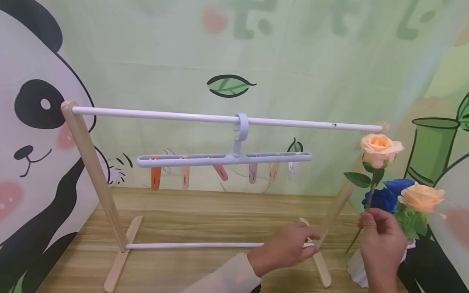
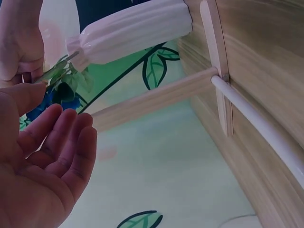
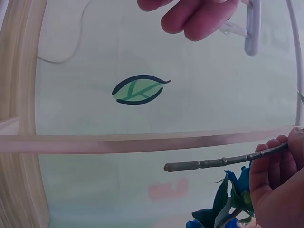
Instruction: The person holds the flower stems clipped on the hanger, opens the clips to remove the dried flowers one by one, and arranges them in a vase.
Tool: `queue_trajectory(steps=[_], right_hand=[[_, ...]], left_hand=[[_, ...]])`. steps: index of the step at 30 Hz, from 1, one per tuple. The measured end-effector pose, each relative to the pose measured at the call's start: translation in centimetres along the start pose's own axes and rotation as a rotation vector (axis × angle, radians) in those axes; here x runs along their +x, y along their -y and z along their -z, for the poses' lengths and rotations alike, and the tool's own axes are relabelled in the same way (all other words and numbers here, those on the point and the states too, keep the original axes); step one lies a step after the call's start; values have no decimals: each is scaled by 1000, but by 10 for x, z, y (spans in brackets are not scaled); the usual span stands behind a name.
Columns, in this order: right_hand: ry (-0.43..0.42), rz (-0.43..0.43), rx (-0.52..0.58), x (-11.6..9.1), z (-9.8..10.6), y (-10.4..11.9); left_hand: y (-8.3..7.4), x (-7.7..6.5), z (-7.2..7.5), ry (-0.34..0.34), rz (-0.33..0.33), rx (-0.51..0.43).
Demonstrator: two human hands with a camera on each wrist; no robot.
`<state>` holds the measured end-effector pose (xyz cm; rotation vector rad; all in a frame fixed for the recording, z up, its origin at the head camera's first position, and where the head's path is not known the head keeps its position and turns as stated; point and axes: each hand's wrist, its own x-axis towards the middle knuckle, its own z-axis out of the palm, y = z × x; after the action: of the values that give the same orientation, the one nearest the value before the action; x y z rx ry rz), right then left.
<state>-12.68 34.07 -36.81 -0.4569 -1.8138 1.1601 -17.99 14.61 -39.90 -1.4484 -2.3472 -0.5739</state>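
Note:
My right hand (image 1: 382, 242) pinches the stem (image 3: 209, 163) of an artificial peach rose (image 1: 381, 147) between thumb and fingers. The bloom points up beside the right post, and the bare stem end slants down to the left below the hand. Nothing is in my left hand (image 1: 286, 246); its fingers are loosely bent, over the right end of the rack's lower bar (image 1: 198, 245). Behind the right hand, another peach rose (image 1: 421, 197) and blue roses (image 1: 381, 200) stand in a white vase (image 1: 357, 268), which the hand partly covers.
A wooden rack with a white top rail (image 1: 165, 114) spans the table (image 1: 205, 268). From the rail hangs a pale hanger (image 1: 190, 161) with several coloured clips, an orange clip (image 1: 155, 179) leftmost. Behind stands a green printed backdrop (image 1: 146, 49) with pandas and leaves.

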Motion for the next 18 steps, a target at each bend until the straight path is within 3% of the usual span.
queue_trajectory(steps=[4,8,13,18], right_hand=[[-34,20,50,3,2,0],[-65,23,42,8,5,1],[-108,21,32,16,13,2],[-152,16,55,23,20,4]], left_hand=[[-3,5,-7,11,3,-60],[-6,8,-13,38,47,-136],[-11,14,-22,61,79,-150],[-21,23,-27,93,61,-135]])
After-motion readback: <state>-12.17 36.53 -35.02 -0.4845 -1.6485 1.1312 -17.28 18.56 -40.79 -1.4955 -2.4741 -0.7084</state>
